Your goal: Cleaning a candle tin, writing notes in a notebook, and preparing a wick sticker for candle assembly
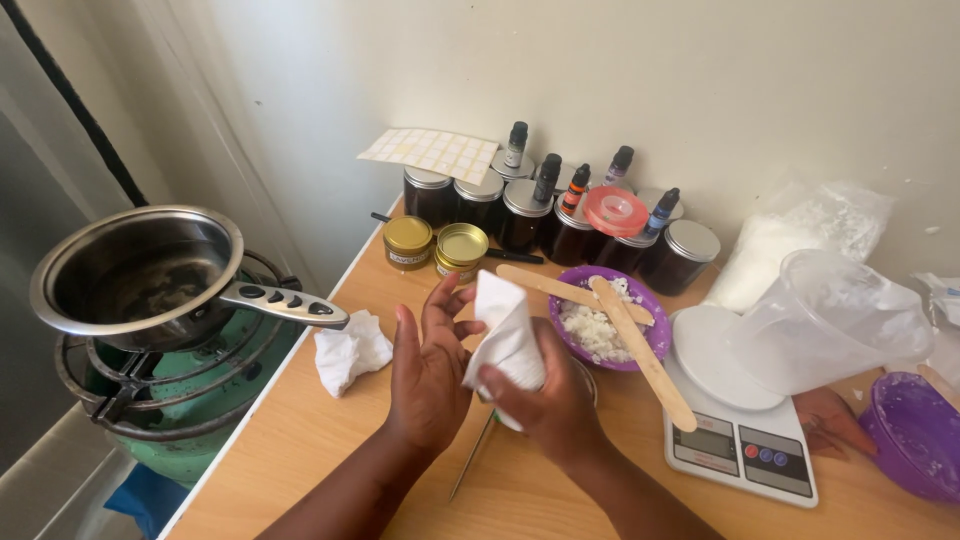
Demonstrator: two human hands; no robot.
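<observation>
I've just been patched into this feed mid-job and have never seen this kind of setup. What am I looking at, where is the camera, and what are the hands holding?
There is no machine here: one camera worn on a person's head looks down at their two bare hands over a light wooden table. The right hand grips a crumpled white tissue and presses it against the open left hand.

On the table lie another white tissue wad, a purple bowl of white flakes with two flat wooden sticks across it, a white kitchen scale, dark glass jars, and two gold-lidded tins. At left, a steel saucepan sits on a green gas burner. Another person's hand rests at right, beneath a clear plastic jug.
</observation>
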